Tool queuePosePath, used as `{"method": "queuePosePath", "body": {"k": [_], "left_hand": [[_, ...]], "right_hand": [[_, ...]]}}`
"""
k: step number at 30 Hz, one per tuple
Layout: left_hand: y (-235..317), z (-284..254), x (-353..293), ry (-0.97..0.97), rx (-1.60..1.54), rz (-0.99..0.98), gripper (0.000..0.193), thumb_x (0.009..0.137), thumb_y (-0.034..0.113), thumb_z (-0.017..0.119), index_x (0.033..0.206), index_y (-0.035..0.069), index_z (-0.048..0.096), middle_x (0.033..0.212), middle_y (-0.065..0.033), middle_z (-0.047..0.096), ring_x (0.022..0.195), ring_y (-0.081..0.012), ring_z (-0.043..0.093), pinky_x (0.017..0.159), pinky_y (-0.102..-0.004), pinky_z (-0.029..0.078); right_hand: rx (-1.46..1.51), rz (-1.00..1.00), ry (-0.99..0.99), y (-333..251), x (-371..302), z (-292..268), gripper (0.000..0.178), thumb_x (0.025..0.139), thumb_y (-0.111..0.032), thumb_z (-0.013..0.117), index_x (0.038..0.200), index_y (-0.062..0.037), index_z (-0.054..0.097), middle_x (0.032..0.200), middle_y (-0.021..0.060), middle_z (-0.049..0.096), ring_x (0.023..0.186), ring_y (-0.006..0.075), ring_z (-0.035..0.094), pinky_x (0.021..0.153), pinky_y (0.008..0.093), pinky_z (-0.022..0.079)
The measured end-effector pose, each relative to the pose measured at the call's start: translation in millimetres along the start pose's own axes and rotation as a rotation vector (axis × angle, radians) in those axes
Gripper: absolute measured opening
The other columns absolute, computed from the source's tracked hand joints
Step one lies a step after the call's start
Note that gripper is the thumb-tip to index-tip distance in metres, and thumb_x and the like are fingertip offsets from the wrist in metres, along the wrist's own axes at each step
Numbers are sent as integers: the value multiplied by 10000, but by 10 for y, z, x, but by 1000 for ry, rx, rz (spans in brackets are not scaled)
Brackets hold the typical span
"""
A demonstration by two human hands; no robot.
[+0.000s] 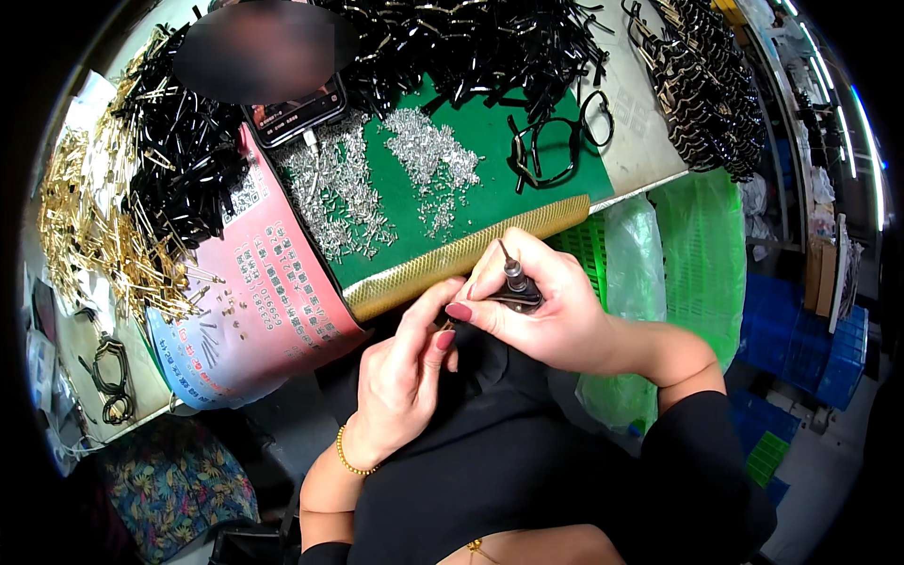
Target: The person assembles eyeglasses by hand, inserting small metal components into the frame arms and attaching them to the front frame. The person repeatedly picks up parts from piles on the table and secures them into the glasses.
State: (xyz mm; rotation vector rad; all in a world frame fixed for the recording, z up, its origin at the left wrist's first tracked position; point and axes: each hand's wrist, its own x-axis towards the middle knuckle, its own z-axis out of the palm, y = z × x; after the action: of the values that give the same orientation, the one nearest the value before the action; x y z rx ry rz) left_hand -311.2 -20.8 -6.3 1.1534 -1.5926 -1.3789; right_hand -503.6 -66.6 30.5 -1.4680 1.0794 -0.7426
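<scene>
In front of my body, just past the near edge of the table, my two hands meet. My right hand [556,306] is closed around a dark screwdriver [514,278], its thin metal tip pointing up and away from me. The fingers of my left hand [405,377] are pinched together beside the right fingertips. Whatever small piece lies between them is hidden. Nearest to both hands is a gold textured strip [461,254] along the table edge. Beyond it, small silvery screws or pins [424,155] lie heaped on a green mat [499,122].
Black eyeglass temples [452,42] pile up at the back, gold metal parts [94,207] at the left. Black glasses frames [556,146] rest on the mat's right. A phone [299,118] with a cable stands behind the screws. Green baskets [697,264] are at the right.
</scene>
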Motion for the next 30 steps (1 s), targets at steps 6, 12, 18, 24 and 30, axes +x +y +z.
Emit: {"method": "queuePosePath", "body": {"k": [6, 12, 18, 24, 30], "left_hand": [[33, 0, -3, 83, 48, 40, 488, 945, -70, 566, 1424, -1, 501, 659, -56, 606, 550, -162, 617, 559, -277, 494], [23, -248, 25, 247, 50, 7, 357, 1010, -58, 482, 1354, 11, 548, 816, -60, 675, 578, -110, 582, 567, -255, 486], [48, -147, 192, 285, -206, -102, 312, 1087, 84, 402, 1392, 24, 368, 1296, -201, 635, 527, -35, 450, 472, -167, 357], [92, -159, 344, 162, -309, -189, 302, 1080, 55, 372, 1375, 6, 332, 1419, -260, 539, 530, -79, 534, 510, -184, 471], [157, -223, 175, 227, -358, -199, 345, 1065, 35, 431, 1385, -20, 316, 1302, -224, 626, 592, -81, 574, 579, -202, 503]], "right_hand": [[225, 208, -26, -153, 87, 1, 241, 892, 15, 741, 950, -42, 514, 893, 50, 634, 804, 69, 610, 690, 236, 498], [-736, 75, -151, -265, 259, -427, 324, 934, -144, 668, 1194, -68, 490, 996, 112, 562, 818, 282, 635, 712, 402, 505], [-1144, -118, -294, -232, 327, -478, 390, 929, -123, 597, 1310, -208, 598, 931, 148, 524, 757, 277, 669, 545, 370, 522], [-1128, -156, -278, -194, 373, -456, 411, 906, -115, 609, 1309, -198, 602, 922, 154, 525, 724, 277, 672, 534, 367, 520], [-1147, -149, -217, -161, 393, -431, 410, 925, -141, 650, 1308, -287, 624, 915, 73, 506, 617, 240, 602, 528, 357, 501]]}}
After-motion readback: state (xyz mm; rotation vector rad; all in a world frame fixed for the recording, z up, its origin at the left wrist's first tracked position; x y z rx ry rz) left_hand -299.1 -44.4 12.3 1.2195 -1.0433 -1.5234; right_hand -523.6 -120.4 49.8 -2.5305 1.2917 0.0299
